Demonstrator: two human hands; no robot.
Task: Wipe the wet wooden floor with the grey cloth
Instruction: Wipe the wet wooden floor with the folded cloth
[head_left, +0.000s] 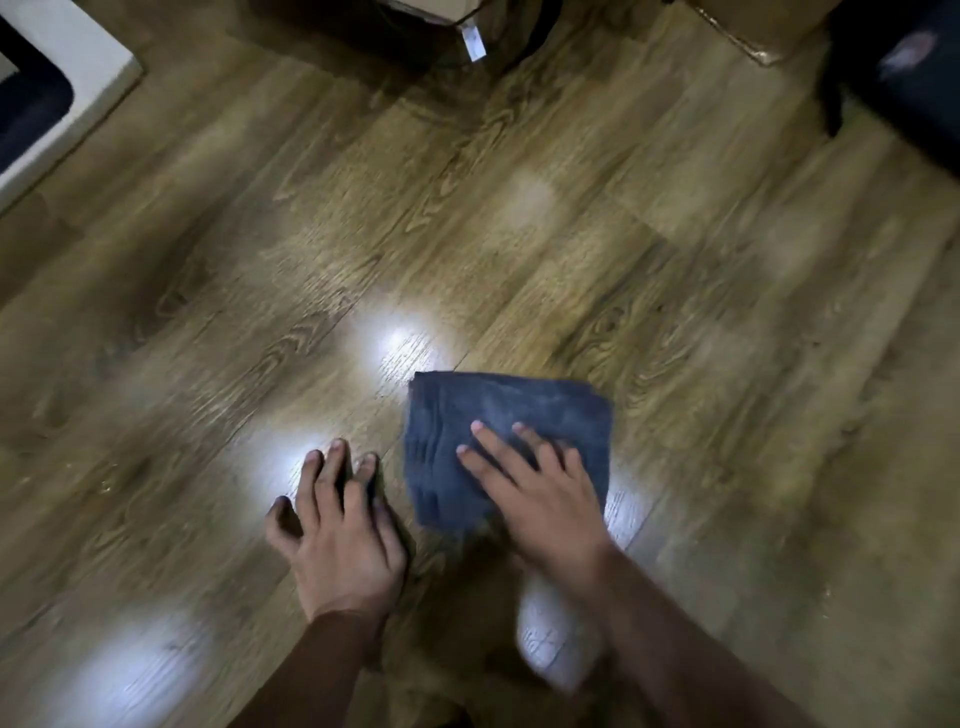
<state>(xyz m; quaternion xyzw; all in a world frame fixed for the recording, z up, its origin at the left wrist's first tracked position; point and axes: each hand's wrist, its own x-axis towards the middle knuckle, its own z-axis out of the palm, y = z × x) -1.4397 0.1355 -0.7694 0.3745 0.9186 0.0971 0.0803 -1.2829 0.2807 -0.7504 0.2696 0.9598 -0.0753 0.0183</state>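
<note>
A folded grey cloth (498, 415) lies flat on the wooden floor (467, 234) in the lower middle of the head view. My right hand (540, 493) presses down on the cloth's near half with straight, spread fingers. My left hand (343, 525) rests flat on the bare floor just left of the cloth, fingers spread, holding nothing. Bright glare patches shine on the planks around and in front of both hands. The frame is motion-blurred.
A white-edged dark mat or frame (47, 98) sits at the far left. A cardboard box with a hanging tag (472, 36) stands at the top centre, another box (753, 31) at the top right, and a dark object (909, 88) beside it.
</note>
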